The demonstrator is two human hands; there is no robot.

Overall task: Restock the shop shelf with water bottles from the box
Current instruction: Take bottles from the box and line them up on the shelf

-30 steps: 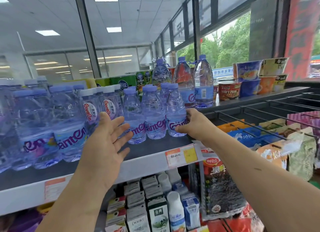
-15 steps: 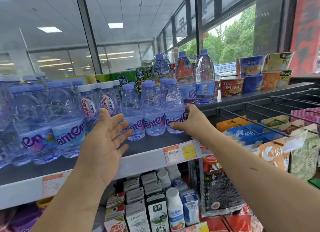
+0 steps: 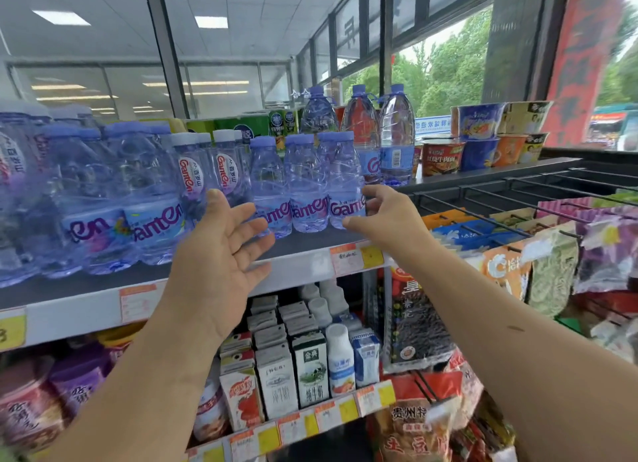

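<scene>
On the front right part of the top shelf (image 3: 303, 242), three small water bottles (image 3: 305, 185) stood upright in a row, side by side, with their labels facing out. The end bottle (image 3: 345, 185) was the rightmost, with taller bottles (image 3: 397, 133) behind it. The box was not in view.

Handling, as judged:
- Each bottle appeared full and capped, so fairly heavy for its size.
- The thin plastic wall would probably give under a hard squeeze.
- The glossy label could slip in the hand.
- Breakage looked unlikely, but a tipped bottle could knock down its neighbours.
- The best hold looked to be around the body at or just above the label, not the cap.

Grip state:
- The right hand (image 3: 388, 216) was cupped against the right side of the end bottle, with its fingers (image 3: 374, 193) curled at label height and the thumb low at the front, near the base. It could not be determined whether the hand clamped the bottle or only lay beside it.
- The left hand (image 3: 221, 254) was spread wide and held nothing. Its palm faced the row and its fingertips were just in front of the leftmost of the three. Contact could not be confirmed.
</scene>
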